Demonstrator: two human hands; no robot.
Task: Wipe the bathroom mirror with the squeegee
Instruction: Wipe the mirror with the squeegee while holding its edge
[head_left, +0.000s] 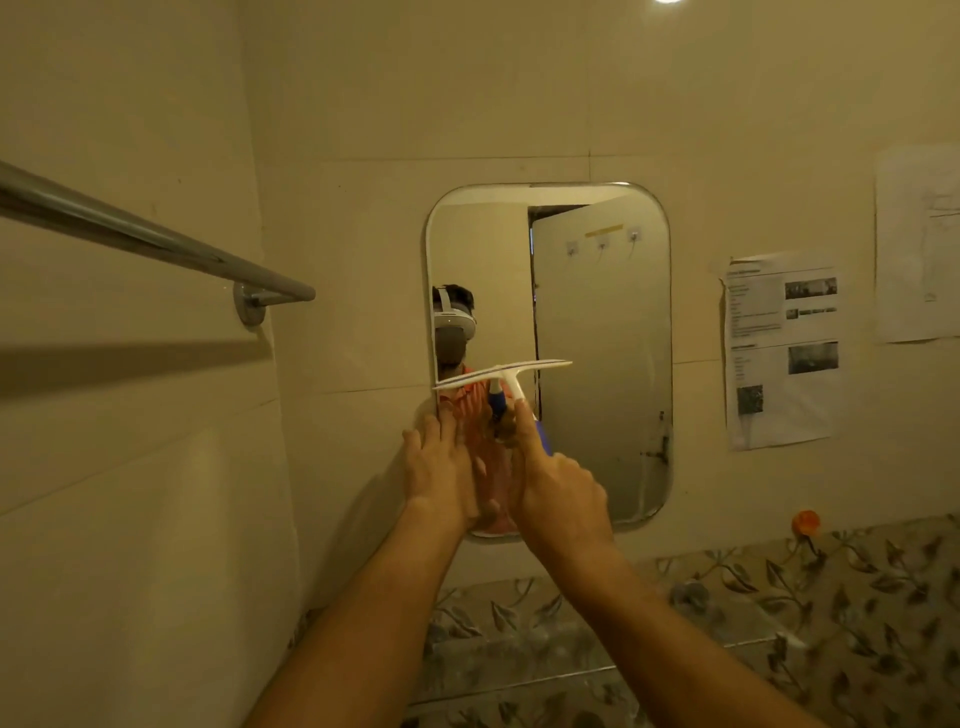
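A rounded rectangular mirror (602, 322) hangs on the beige tiled wall ahead. My right hand (561, 488) grips the handle of a white squeegee (506, 374), its index finger stretched along the shaft. The blade lies nearly level against the glass at mid height on the mirror's left half. My left hand (439, 467) rests flat with straight fingers on the mirror's lower left edge, beside the squeegee handle. The glass reflects a person wearing a headset, both hands and an open door.
A chrome towel bar (156, 239) juts from the left wall at head height. Printed paper sheets (782, 348) are taped to the wall right of the mirror. Leaf-patterned tiles (779, 623) run below, with an orange hook (805, 522) above them.
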